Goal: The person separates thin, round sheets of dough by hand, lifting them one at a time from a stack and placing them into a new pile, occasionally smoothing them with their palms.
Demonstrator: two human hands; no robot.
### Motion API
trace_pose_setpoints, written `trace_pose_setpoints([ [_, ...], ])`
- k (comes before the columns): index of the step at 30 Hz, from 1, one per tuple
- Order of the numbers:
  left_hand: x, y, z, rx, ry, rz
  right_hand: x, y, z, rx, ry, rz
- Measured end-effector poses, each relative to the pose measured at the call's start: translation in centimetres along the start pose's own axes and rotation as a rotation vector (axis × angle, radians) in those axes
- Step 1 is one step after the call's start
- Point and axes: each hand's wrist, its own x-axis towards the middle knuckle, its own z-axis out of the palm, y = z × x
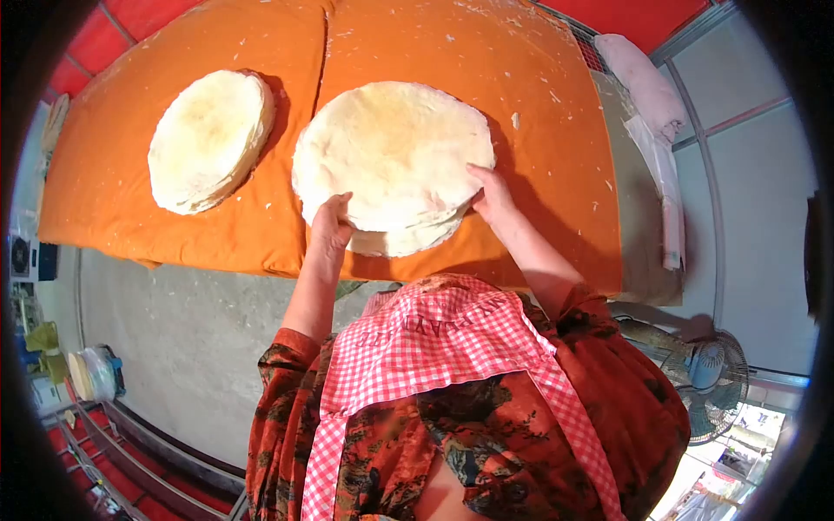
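A stack of large round flatbreads (395, 152) lies on the orange cloth in front of me. My left hand (332, 222) grips its near left edge, thumb on top and the other fingers hidden beneath. At the right edge, my right hand (492, 193) holds the same upper layer, thumb over the top. The upper part is shifted away from me, so the lower layers (404, 240) stick out at the near side. To the left stands a second stack of flatbreads (208, 139), apart from both hands.
An orange cloth (556, 156) with white crumbs covers the table. A rolled pale cloth (641, 82) lies past its right end. At the lower right is a fan (708, 373). A metal rack (165, 451) stands at the lower left, on the grey floor (191, 347).
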Motion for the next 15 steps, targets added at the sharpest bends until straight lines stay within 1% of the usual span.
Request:
trace_pose_setpoints([
  [1, 0.7, -0.4, -0.9, 0.019, 0.012, -0.027, -0.3, 0.4, -0.1, 0.008, -0.005, 0.034],
  [2, 1.4, -0.8, -1.8, 0.043, 0.057, 0.008, 0.3, 1.2, -1.2, 0.079, -0.041, 0.069],
  [3, 1.9, -0.7, -2.5, 0.118, 0.042, 0.041, 0.5, 1.6, -0.8, 0.072, 0.066, 0.036],
  [4, 2.6, -0.8, -3.0, 0.036, 0.049, 0.070, 1.2, 1.6, -0.3, 0.023, 0.112, -0.020],
  [5, 1.0, -0.7, -1.2, -0.043, 0.065, 0.090, 0.9, 1.8, 0.7, -0.021, 0.168, -0.067],
  [7, -1.7, 0.2, 2.4, -0.041, 0.073, 0.024, 1.4, 2.5, 1.0, -0.190, 0.193, -0.108],
  [8, -0.2, -0.4, 1.4, -0.085, 0.088, 0.043, 1.7, 2.5, 1.3, -0.273, 0.205, -0.139],
  [11, 0.3, -1.0, 0.9, 0.003, 0.103, 0.157, 1.2, 2.3, 1.9, -0.325, 0.203, -0.212],
  [12, 1.2, -1.4, 0.1, 0.086, 0.155, 0.193, 0.3, 1.6, 2.6, -0.324, 0.174, -0.246],
  [14, 1.4, -1.3, -1.5, 0.047, 0.135, 0.099, -1.5, -0.3, 3.8, -0.322, 0.113, -0.319],
  [15, -0.1, -0.8, -0.3, 0.013, 0.126, 0.063, -1.9, -0.6, 4.0, -0.301, 0.075, -0.323],
])
